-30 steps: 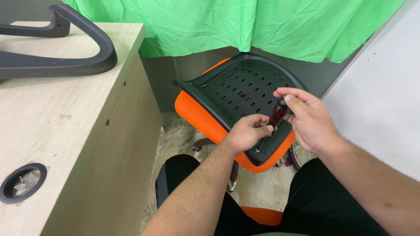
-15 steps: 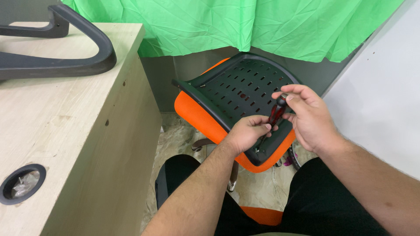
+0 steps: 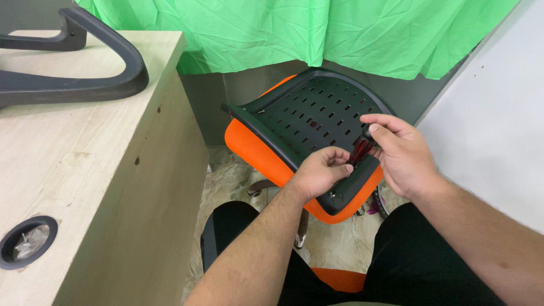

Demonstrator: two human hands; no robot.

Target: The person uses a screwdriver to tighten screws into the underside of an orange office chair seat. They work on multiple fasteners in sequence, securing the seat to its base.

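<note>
— Where was the screwdriver [image 3: 359, 152]?

— Over the near right edge of the black perforated chair-seat underside [image 3: 317, 122], between both hands. Red-and-black handle, pinched at the top by the right hand [image 3: 399, 156], fingers curled closed round it.

— And its long axis?

— Tilted, running from upper right down to lower left, tip aimed at the plastic panel beside the left hand [image 3: 318, 173]. Tip itself hidden behind those fingers; contact with a screw impossible to tell.

— Left hand doing what?

— Loosely fisted, fingertips [image 3: 340, 168] drawn narrow at the lower shaft, resting on the panel. Nearer the tip than the right, which sat higher on the handle.

— Surroundings?

— Orange mesh cushion [image 3: 255, 148] under the panel, seat tipped up toward the green cloth [image 3: 294, 31]. Black armrest [image 3: 102, 85] lying on the wooden desk [image 3: 85, 170], well apart to the left.
</note>
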